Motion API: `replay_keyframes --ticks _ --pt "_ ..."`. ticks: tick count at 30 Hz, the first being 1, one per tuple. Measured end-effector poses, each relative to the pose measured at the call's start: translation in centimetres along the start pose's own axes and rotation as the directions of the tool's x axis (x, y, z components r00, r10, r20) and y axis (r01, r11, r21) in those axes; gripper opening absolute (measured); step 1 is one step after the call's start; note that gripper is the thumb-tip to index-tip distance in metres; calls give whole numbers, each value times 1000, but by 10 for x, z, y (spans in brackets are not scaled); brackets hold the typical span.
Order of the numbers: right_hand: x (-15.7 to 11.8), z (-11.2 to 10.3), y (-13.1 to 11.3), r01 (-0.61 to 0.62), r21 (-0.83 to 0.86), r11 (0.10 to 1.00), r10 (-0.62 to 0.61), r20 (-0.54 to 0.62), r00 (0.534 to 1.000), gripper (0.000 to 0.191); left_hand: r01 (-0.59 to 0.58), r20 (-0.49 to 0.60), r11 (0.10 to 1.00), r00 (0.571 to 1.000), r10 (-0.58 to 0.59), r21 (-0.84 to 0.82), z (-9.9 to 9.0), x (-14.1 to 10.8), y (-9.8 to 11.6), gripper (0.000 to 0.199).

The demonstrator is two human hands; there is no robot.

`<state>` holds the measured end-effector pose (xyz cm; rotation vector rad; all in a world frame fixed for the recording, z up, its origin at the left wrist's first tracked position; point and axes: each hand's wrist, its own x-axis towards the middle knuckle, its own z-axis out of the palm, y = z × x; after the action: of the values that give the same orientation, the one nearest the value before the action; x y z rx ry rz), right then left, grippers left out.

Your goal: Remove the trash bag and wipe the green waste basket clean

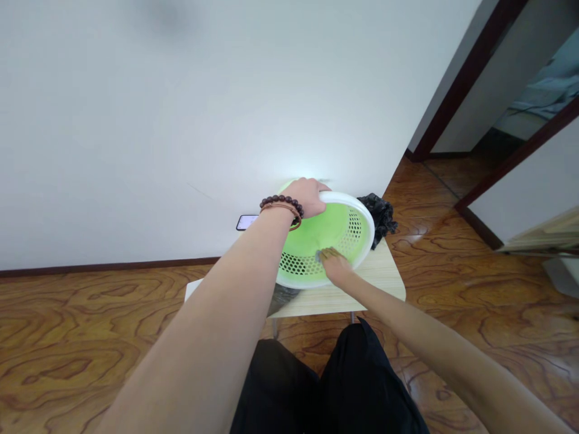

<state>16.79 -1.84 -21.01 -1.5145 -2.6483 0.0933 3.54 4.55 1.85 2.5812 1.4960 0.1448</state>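
Note:
A green basket (pixel 324 228) with a white rim and rows of holes tilts toward me on a small light wooden table (pixel 384 274). My left hand (pixel 309 196), with a beaded bracelet at its wrist, is closed over the basket's upper left rim. Inside the basket, near its lower wall, my right hand (pixel 335 264) is closed on something small, yellowish and grey, perhaps a cloth or sponge; its shape is too blurred to make out.
A phone (pixel 245 222) lies by the wall, left of the basket. Black crumpled plastic (pixel 380 218) sits at the table's right back, and a dark translucent bag (pixel 283 298) lies under the basket's lower left. The white wall rises directly behind. My knees are in front.

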Motion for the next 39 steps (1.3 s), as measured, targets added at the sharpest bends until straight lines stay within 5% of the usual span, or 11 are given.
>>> replay_keyframes --ticks 6,9,16,21,26,34,39 --pt "-51 5 -49 35 182 983 -23 -66 998 51 16 -15 1000 1000 -16 5 2 1 -2 50" --pt "-56 0 -54 80 252 964 -67 -63 996 52 16 -12 1000 1000 -16 10 3 2 -4 50" --pt "6 -29 3 48 48 998 -44 -93 995 49 0 0 1000 1000 0 18 3 3 -5 51" --pt "33 -14 28 18 4 1000 -18 -48 999 39 31 18 999 999 -31 19 0 0 -2 53" --pt "5 7 7 9 -25 1000 -11 -52 999 40 10 14 1000 1000 -10 -2 1 0 -2 53" --pt "-59 10 -46 61 36 997 -56 -127 990 45 -8 -5 1000 1000 8 8 3 2 -3 51" --pt "-50 -11 -31 148 60 987 -140 -120 983 45 8 0 999 1000 -8 32 2 2 -4 52"
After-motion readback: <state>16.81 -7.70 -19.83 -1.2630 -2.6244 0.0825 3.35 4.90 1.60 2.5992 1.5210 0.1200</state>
